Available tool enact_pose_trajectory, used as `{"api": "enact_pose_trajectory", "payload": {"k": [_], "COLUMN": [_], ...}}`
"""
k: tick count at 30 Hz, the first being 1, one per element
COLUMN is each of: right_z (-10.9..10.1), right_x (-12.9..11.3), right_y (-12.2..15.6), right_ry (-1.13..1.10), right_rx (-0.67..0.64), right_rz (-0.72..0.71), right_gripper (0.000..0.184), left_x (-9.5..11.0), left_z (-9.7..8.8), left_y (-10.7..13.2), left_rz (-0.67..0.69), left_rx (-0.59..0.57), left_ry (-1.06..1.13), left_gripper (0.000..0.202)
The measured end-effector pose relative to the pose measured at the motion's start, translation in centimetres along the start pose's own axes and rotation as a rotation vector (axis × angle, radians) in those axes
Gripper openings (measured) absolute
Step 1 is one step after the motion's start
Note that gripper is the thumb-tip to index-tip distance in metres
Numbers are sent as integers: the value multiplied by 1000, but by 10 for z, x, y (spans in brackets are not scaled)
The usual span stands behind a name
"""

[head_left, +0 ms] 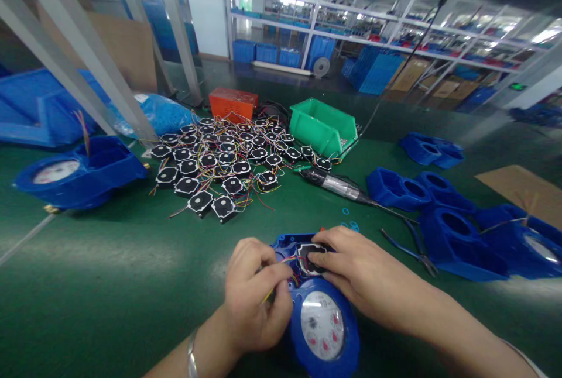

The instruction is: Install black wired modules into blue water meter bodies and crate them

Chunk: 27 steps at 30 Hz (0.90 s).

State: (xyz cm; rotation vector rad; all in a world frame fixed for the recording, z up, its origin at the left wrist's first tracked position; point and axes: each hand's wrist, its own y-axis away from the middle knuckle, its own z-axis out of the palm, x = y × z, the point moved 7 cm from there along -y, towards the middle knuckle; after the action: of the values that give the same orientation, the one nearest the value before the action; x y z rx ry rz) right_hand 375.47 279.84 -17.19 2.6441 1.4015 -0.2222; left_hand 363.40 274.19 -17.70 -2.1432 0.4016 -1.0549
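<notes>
A blue water meter point(322, 331) with a round white dial lies on the green table point(109, 284) right in front of me. My left hand point(254, 299) is closed in a pinch on thin coloured wires point(287, 272) at the meter's open upper compartment. My right hand point(351, 264) presses its fingertips on a small black-and-white module point(309, 252) that sits in that compartment.
A heap of several black-and-white wired modules point(223, 161) lies behind. Farther back stand an orange box point(232, 103) and a green bin point(322, 126). An electric screwdriver point(336, 185) and pliers point(413, 243) lie right of centre. Blue meter housings point(443, 214) fill the right; another meter point(74, 173) sits at left.
</notes>
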Motion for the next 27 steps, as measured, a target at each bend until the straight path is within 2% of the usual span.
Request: {"api": "enact_pose_trajectory", "payload": {"k": [3, 5, 8, 10, 12, 14, 17, 20, 22, 25, 27], "right_z": [-2, -7, -4, 10, 24, 34, 45, 52, 50, 29, -4], "right_x": [3, 21, 81, 122, 151, 170, 190, 203, 206, 197, 179], "right_y": [-1, -5, -19, -31, -44, -54, -60, -60, -62, -63, -59], "right_ry": [-50, -115, -73, 49, 113, 144, 173, 179, 182, 192, 200], "right_rx": [-5, 65, 169, 109, 78, 79, 46, 5, 5, 43, 134], "right_rz": [-19, 23, 298, 476, 536, 569, 642, 671, 649, 588, 556], "right_gripper": [21, 23, 24, 27, 34, 43, 51, 54, 56, 58, 59], "left_x": [-7, -13, -20, -23, -29, -36, -43, -42, -39, -37, -38], "left_z": [2, 3, 1, -2, 0, 12, 39, 67, 80, 89, 91], "left_y": [1, 1, -7, -20, -38, -54, -68, -63, -54, -44, -41], "left_rz": [-62, -112, -169, -203, -277, -370, -440, -426, -391, -366, -366], "left_rx": [11, 0, -4, 1, -45, -167, -435, -742, -894, -998, -1028], "left_ry": [51, 104, 190, 195, 180, 172, 181, 193, 178, 126, 78], "left_gripper": [14, 12, 12, 14, 18, 19, 23, 34, 37, 35, 32]}}
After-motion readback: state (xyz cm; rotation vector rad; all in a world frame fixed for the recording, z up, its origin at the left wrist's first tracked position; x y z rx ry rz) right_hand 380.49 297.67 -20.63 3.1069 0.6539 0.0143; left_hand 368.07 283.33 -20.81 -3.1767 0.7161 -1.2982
